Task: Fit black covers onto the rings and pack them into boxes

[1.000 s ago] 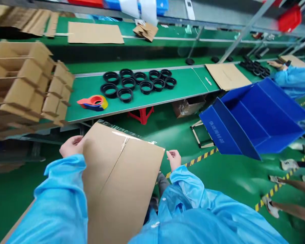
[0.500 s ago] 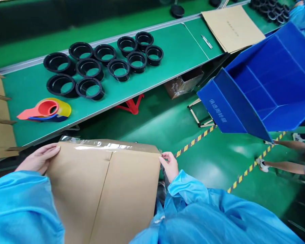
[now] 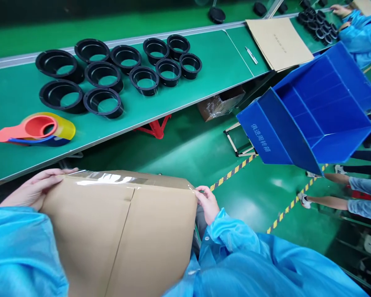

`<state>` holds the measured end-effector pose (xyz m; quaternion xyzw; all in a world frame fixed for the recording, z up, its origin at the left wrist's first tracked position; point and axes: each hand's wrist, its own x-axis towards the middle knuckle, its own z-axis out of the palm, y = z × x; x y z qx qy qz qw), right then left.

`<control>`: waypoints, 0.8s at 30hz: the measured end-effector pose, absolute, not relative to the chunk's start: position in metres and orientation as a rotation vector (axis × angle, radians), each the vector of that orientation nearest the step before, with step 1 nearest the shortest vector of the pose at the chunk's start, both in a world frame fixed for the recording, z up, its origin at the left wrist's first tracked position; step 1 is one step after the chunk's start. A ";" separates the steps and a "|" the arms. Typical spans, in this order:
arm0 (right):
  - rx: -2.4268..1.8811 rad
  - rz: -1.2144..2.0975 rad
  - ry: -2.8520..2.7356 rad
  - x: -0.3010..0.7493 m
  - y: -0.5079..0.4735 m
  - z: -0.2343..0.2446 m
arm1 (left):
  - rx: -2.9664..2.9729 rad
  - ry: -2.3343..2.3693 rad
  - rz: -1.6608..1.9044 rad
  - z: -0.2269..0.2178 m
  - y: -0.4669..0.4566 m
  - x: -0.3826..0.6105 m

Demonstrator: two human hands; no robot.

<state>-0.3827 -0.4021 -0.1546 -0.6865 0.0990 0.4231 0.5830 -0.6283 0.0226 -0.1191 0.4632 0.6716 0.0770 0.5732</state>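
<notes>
A brown cardboard box (image 3: 117, 235) fills the space in front of my body, a seam running down its near face. Clear packing tape (image 3: 111, 178) shines along its top edge. My left hand (image 3: 34, 187) grips the upper left corner, fingers over the tape's end. At the upper right corner, my right hand (image 3: 207, 202) pinches the edge between thumb and fingers. Beyond the box, on the green bench, lies a red, yellow and blue tape dispenser (image 3: 38, 128). Several black flanged rings (image 3: 103, 101) stand in rows behind it.
A large blue bin (image 3: 315, 111) stands tilted in view on the right. Flat cardboard sheets (image 3: 278, 43) and a pen (image 3: 251, 55) lie on the bench (image 3: 216, 62). A co-worker's sleeve (image 3: 361, 39) shows at the far right. Other people's legs (image 3: 330, 200) are beyond the striped floor tape.
My left hand has slid across the tape's loose end at the upper left corner, and the tape there lies flatter. The view has shifted, bringing more of the co-worker into sight.
</notes>
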 end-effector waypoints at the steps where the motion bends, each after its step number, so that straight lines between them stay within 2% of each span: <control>1: -1.646 0.950 0.208 -0.385 -0.400 -0.153 | 1.097 1.562 0.160 -0.123 0.025 -0.631; 4: -1.682 0.887 0.143 -0.391 -0.394 -0.151 | 1.145 1.526 0.100 -0.134 0.031 -0.635; 10: -1.720 0.998 0.034 -0.387 -0.395 -0.150 | 1.467 1.312 -0.128 -0.130 0.035 -0.628; 18: -1.677 1.086 0.101 -0.375 -0.389 -0.153 | 1.383 1.314 0.069 -0.137 0.027 -0.631; 24: -1.695 1.346 -0.112 -0.351 -0.384 -0.164 | 1.456 1.316 -0.026 -0.137 0.030 -0.631</control>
